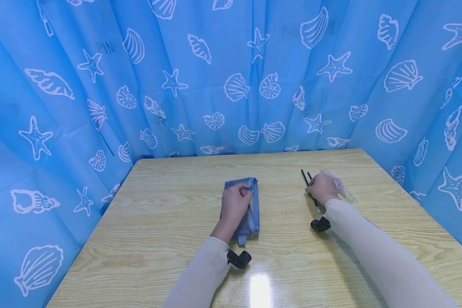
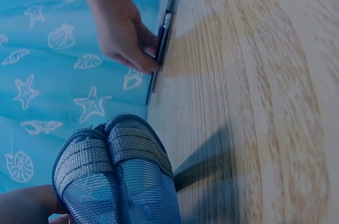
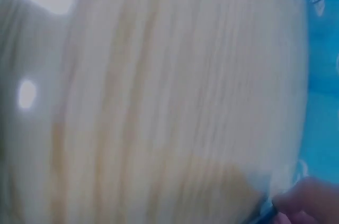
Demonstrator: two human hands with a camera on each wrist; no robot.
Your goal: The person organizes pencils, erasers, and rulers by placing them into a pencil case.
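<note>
On the table lies a blue-grey mesh zip pouch (image 1: pixel 255 214), its fabric tab toward me. My left hand (image 1: pixel 235 203) is over it, thumb and fingers curled at the upper part and pinching its edge. In the left wrist view, two padded edges of the pouch (image 2: pixel 140 152) stand side by side, with part of the left hand (image 2: pixel 29 205) at their left. Off to the right, my right hand (image 1: pixel 322 188) pinches slim dark pencils (image 1: pixel 303 174) close over the table. One has a pale end (image 1: pixel 318 209). The right hand (image 3: pixel 312 200) is blurred in its own wrist view.
A clear, flat, printed plastic piece (image 1: pixel 344 190) lies just beyond the right hand, partly hidden by it. The light wood table (image 1: pixel 169 205) ends at a blue seashell curtain (image 1: pixel 215 85) behind and at both sides. Black wrist mounts (image 1: pixel 238 259) sit on both sleeves.
</note>
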